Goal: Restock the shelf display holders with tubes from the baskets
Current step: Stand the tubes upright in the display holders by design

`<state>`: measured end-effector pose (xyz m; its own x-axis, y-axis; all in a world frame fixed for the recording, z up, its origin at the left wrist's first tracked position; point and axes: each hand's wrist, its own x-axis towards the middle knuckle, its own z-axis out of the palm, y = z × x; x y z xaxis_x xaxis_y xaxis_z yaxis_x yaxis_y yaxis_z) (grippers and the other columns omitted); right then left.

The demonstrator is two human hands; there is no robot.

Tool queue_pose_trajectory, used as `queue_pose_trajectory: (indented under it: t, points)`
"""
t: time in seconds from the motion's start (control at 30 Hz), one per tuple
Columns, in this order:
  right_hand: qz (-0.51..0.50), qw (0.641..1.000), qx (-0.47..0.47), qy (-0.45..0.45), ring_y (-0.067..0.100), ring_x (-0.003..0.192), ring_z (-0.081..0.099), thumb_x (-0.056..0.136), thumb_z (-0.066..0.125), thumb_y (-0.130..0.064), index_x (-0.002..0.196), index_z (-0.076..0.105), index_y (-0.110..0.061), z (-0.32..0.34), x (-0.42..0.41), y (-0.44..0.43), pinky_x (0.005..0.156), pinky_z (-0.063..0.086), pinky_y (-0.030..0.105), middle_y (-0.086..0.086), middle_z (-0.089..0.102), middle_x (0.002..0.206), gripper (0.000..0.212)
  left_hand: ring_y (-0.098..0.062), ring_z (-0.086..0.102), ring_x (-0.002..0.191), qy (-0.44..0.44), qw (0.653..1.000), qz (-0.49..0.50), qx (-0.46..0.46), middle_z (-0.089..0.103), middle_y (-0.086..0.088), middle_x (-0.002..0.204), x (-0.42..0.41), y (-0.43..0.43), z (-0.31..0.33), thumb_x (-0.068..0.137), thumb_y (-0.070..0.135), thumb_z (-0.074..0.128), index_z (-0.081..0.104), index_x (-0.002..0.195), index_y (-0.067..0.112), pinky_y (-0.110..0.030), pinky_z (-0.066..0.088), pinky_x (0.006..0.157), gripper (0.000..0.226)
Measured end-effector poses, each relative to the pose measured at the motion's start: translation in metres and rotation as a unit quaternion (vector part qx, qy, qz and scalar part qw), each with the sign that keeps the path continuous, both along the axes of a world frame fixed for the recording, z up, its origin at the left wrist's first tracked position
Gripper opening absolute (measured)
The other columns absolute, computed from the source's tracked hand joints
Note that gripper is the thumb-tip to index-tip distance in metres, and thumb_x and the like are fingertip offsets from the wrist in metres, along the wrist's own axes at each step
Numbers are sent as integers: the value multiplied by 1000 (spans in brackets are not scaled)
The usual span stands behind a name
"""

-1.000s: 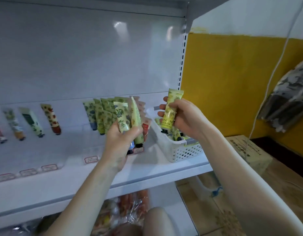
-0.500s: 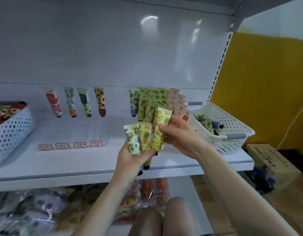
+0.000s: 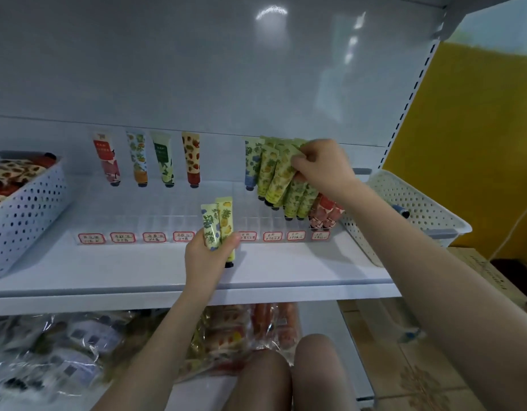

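While the right hand (image 3: 321,169) reaches toward the back of the shelf (image 3: 138,271), its curled fingers pinch the flat crimped end of a yellow tube (image 3: 296,157) set among the packed rows (image 3: 274,176) at the right end of the clear display holder (image 3: 173,216). Holding it by the crimp probably lets the cap end slide down into its channel without knocking the neighbouring tubes. The left hand (image 3: 207,256) grips two spare tubes (image 3: 218,223) upright, caps down, just in front of the holder near the middle of the shelf. They appear to be kept there as ready stock, close to the working hand.

In the holder the tubes lean back with caps down and prints facing forward, so each design can be read from the front. Red-bordered labels (image 3: 123,237) along the front edge mark the channels. Four single tubes (image 3: 149,160) stand at the back of the left channels, with bare slots in front of them, so most of the filling seems yet to be done.

The right basket (image 3: 416,209) sits just beside the filled rows and the left basket (image 3: 22,209), holding red and patterned tubes, stands at the opposite end. Supply is therefore near each half of the display.
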<state>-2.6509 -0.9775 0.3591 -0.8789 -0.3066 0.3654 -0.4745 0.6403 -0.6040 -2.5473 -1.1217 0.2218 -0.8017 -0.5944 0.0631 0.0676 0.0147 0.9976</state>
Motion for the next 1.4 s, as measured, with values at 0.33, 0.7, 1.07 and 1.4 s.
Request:
queue_pose_trajectory:
  t: [0.33, 0.7, 1.07, 1.4]
  points:
    - [1, 991, 128, 48, 22, 68, 45, 96, 43, -11, 87, 56, 0, -21, -26, -38, 55, 31, 27, 11, 49, 76, 20, -7, 54, 64, 28, 1000, 2, 9, 60, 4, 72, -19, -1, -8, 83, 15, 69, 58, 78, 19, -19, 43, 56, 12]
    - [-14, 985, 168, 31, 25, 74, 55, 97, 43, -14, 72, 45, -9, -23, -40, -45, 55, 39, 27, 8, 56, 75, 25, -8, 60, 72, 22, 1000, -9, 21, 66, 0, 82, -20, -4, -13, 82, 17, 69, 61, 82, 18, -13, 49, 57, 8]
    - [-65, 959, 273, 36, 18, 68, 47, 93, 44, 5, 69, 38, -9, -23, -51, -54, 41, 24, 22, 3, 44, 70, 28, 1, 61, 65, 14, 1000, -12, 14, 68, 3, 80, -19, -4, -12, 82, 19, 69, 63, 86, 16, -11, 48, 50, 7]
    - [-26, 974, 225, 22, 21, 71, 52, 96, 41, -4, 61, 30, -15, -20, -47, -47, 45, 31, 23, -1, 38, 63, 38, 5, 62, 64, 16, 1000, -13, 14, 68, 3, 84, -17, -5, -11, 82, 19, 69, 61, 90, 17, -12, 48, 51, 12]
